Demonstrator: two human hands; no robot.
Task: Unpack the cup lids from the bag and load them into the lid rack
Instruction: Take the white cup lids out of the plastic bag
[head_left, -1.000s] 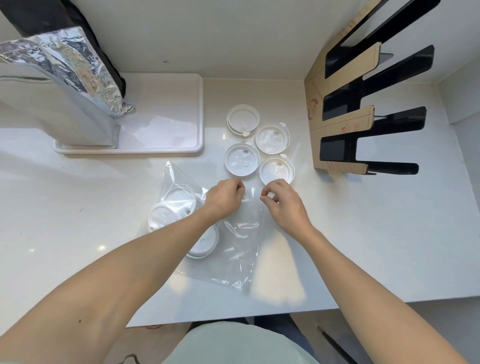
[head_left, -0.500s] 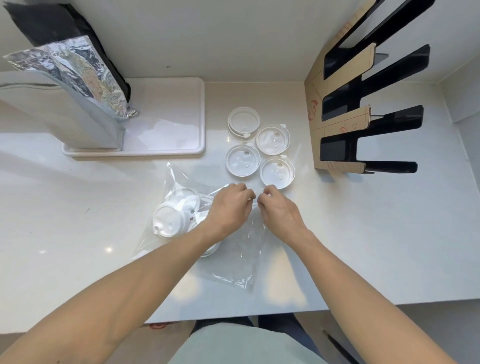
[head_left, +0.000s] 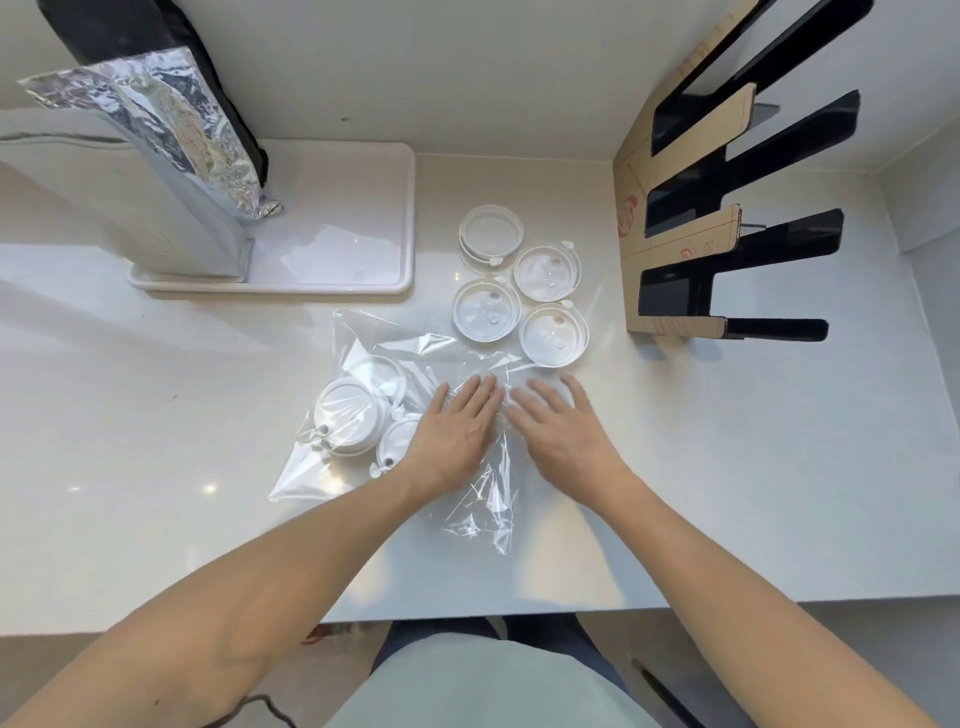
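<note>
Bag (head_left: 395, 364) beneath flat fingers (head_left: 480, 395).

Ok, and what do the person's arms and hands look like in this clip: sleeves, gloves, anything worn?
Both forearms are bare to the frame edge, with no sleeves in view. The left hand and right hand are bare too: no gloves, rings, watch or wristband show. A pale grey-green garment covers the torso at the bottom edge.

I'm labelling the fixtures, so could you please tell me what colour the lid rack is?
The lid rack is glossy black with tan cardboard-coloured panels, seen in the head view.
</note>
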